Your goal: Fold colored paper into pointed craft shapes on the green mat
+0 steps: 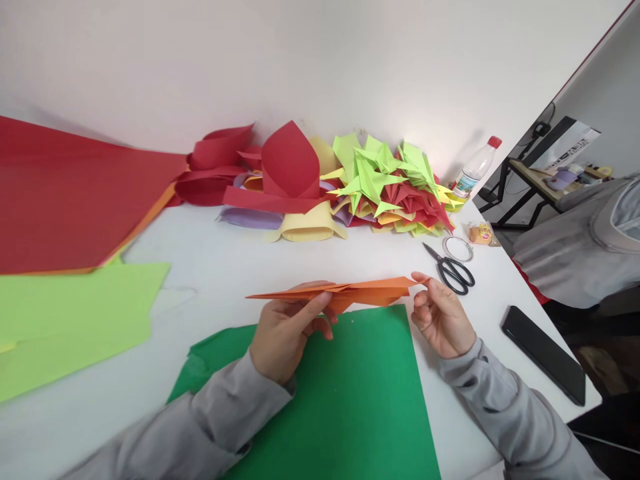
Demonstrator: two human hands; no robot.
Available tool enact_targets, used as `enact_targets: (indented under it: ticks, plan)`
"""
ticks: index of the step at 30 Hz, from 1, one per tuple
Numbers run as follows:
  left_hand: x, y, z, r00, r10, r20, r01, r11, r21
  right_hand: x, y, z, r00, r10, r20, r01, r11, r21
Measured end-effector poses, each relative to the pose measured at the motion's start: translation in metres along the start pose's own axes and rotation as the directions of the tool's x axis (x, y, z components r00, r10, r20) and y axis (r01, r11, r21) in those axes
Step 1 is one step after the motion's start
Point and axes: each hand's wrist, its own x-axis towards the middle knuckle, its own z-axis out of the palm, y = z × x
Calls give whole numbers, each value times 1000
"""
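Observation:
A long, pointed orange folded paper (370,291) is held level above the table. My left hand (293,327) pinches it near its middle, thumb on the near side. At its right end my right hand (443,313) is closed, with thumb and forefinger pinched at the tip of the paper. Beneath both hands lies a green sheet of paper (360,393), its upper left corner crumpled. Black-handled scissors (453,270) rest just beyond my right hand, beside a roll of clear tape (457,249).
Large red sheets (80,200) and lime-green sheets (75,320) cover the left. Against the wall are red paper shapes (290,160) and a pile of folded paper stars (380,180). A bottle (475,167), a wrapped snack (481,233) and a black phone (544,353) stand or lie at right.

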Motion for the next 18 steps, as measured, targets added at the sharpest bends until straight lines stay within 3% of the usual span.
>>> enact_targets:
  ticks: [5,9,12,14,16,18]
  plan:
    - [2,2,-2,996,-86,-34,84,996,-40,3,1,-6,971,-237,-42,216,935,-281]
    - [5,4,-3,991,-114,-66,108,990,-87,1,9,-9,850,-526,24,453,706,-544]
    - [8,2,-4,988,-117,-103,108,990,-86,-4,11,-8,692,-706,149,602,451,-659]
    - [8,-2,-5,991,-90,-100,87,996,-38,-9,11,-5,573,-751,328,674,205,-710]
    - [4,-6,-5,998,-33,-48,37,997,68,-13,11,0,500,-682,533,710,-30,-704]
    - [-3,-8,-5,996,36,80,-52,976,212,-16,13,6,463,-560,687,724,-208,-657]
